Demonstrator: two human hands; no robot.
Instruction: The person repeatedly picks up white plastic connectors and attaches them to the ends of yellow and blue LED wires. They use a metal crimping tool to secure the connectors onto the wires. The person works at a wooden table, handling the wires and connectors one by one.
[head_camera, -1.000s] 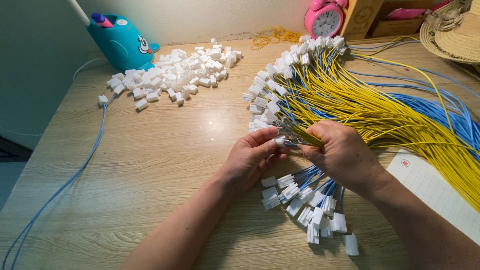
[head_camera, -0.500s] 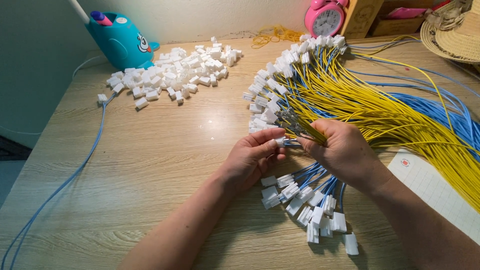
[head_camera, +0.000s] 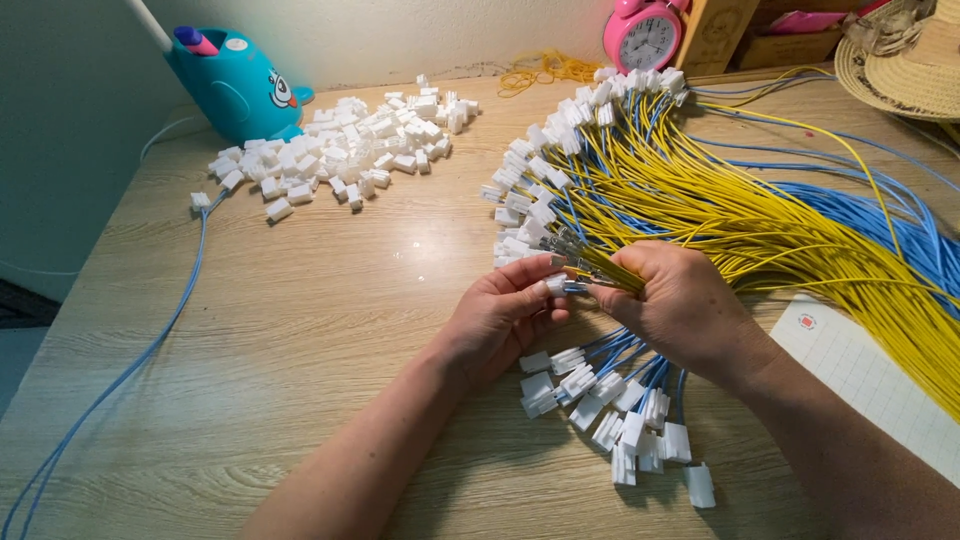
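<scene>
My left hand pinches a small white plastic connector between thumb and fingers. My right hand grips the ends of a yellow and a blue wire and holds their metal tips against that connector. The two hands meet at the middle of the wooden table. Behind them spreads a large fan of yellow and blue wires, many tipped with white connectors. Under my right wrist lies a bunch of blue wires with white connectors fitted.
A heap of loose white connectors lies at the back left beside a teal pen holder. A pink alarm clock and a straw hat stand at the back. A long blue cable runs down the left. A gridded sheet lies right.
Hardly anything has moved. My fingers have shifted slightly around the connector and wire tips; both hands stay in the same spot.
</scene>
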